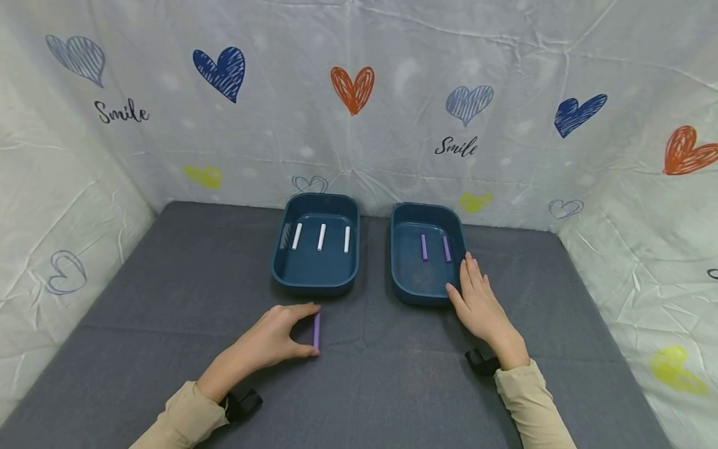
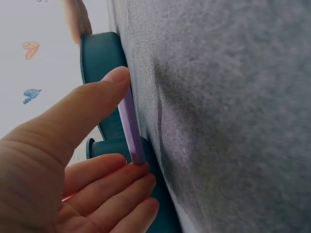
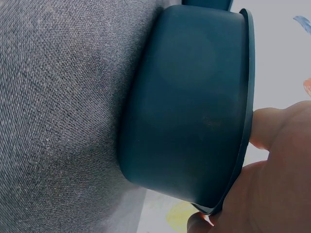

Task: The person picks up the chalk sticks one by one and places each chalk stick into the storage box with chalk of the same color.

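Observation:
My left hand (image 1: 275,335) pinches a slim purple stick (image 1: 316,330), chalk-like, between thumb and fingertips, just above the table in front of the left tray. In the left wrist view the purple stick (image 2: 130,127) spans from the thumb (image 2: 116,75) to the fingers. At the near right corner of the right blue tray (image 1: 417,299), my right hand (image 1: 481,305) holds the rim, thumb over it and fingers along the right side. Two purple sticks (image 1: 424,248) lie in that tray. The left blue tray (image 1: 314,290) contains three white sticks (image 1: 321,237).
Both trays stand side by side on a grey cloth-covered table (image 1: 381,399), near its back edge. A white curtain (image 1: 404,37) with printed hearts hangs behind and at both sides. Black straps (image 1: 244,405) are on the wrists.

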Demonstrator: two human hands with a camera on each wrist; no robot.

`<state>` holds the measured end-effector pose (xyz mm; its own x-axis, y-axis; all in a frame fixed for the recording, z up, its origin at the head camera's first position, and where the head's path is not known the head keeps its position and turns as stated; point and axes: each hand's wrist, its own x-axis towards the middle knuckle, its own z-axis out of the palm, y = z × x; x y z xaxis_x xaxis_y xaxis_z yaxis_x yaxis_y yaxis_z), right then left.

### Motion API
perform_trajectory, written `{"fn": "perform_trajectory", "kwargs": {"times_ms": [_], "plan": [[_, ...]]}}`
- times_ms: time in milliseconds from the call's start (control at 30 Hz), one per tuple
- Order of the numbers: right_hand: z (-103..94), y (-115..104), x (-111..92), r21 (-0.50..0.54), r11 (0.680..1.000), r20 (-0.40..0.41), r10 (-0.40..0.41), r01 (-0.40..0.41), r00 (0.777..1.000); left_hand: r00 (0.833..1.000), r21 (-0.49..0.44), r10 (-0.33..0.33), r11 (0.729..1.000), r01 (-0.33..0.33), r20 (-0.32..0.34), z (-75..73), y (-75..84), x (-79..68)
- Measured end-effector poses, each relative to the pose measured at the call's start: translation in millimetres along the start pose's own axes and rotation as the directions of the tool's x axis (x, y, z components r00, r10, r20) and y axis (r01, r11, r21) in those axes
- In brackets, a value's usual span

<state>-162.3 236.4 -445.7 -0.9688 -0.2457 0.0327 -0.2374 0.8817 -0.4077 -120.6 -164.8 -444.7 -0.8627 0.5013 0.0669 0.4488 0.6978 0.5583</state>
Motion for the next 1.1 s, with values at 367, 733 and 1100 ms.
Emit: {"fn": "perform_trajectory", "kwargs": {"times_ms": [367,733,1100], "plan": [[0.2,-0.1,-0.1,0.0,1.0,0.004,0.005,-0.005,1.0,1.0,-0.013,0.014,1.0,-0.014,-0.008,2.0,4.9,11.8],[0.1,0.1,1.1,-0.008,1.0,0.006,0.005,-0.005,1.0,0.999,-0.024,0.037,0.999,-0.038,-0.003,3.2,11.1,23.8],[0.1,-0.1,-0.1,-0.007,1.0,0.004,0.005,-0.005,1.0,0.996,-0.029,0.093,0.995,-0.093,0.0,8.9,23.1,35.2]]}}
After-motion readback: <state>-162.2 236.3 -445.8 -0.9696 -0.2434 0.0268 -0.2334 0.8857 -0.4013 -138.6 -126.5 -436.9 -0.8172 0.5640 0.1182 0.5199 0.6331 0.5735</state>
